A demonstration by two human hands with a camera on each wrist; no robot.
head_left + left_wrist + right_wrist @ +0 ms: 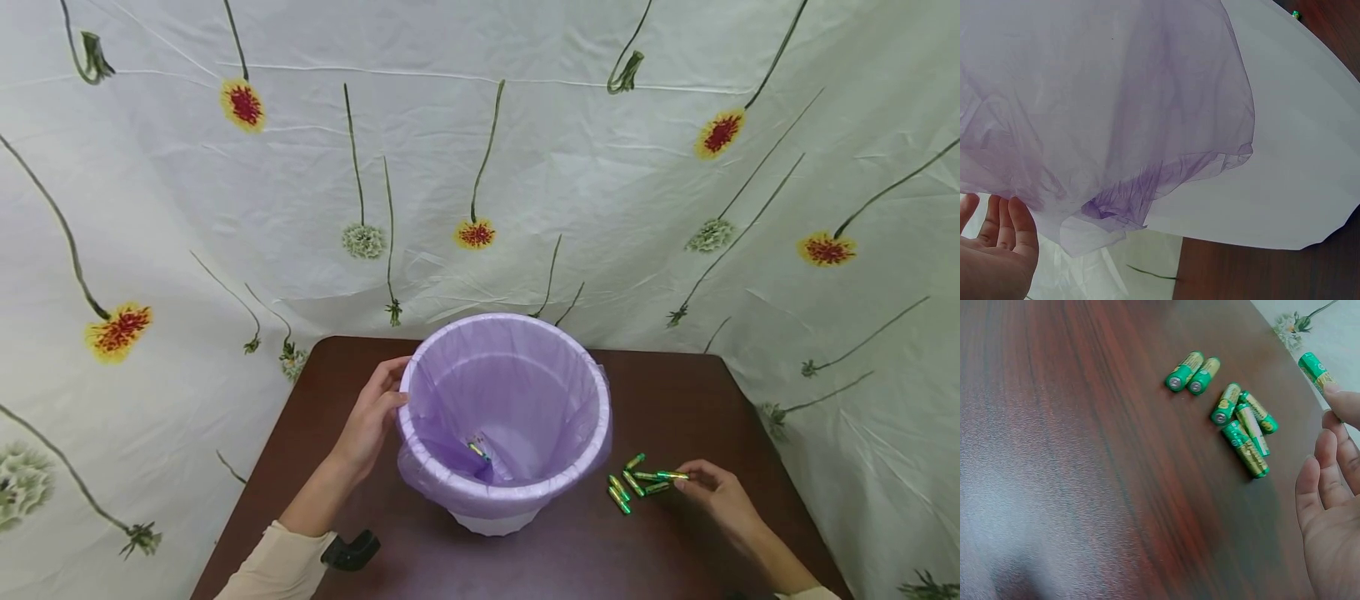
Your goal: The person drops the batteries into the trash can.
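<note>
A white trash bin [498,527] with a purple bag [427,475] lining it and folded over its rim stands on the table. My left hand [371,421] touches the bin's left side near the rim. In the left wrist view its fingers [1021,225] rest against the hanging bag. To the bin's right, my right hand [716,496] pinches a green and gold battery [1316,372] between thumb and fingers, above the table. Several similar batteries [1245,450] lie loosely grouped beside that hand. Inside the bin a battery [478,452] shows at the bottom.
The dark brown table [675,392] has a wood grain. White cloth [555,167] printed with flowers hangs behind it and at both sides. A black wrist strap [351,550] is on the left forearm.
</note>
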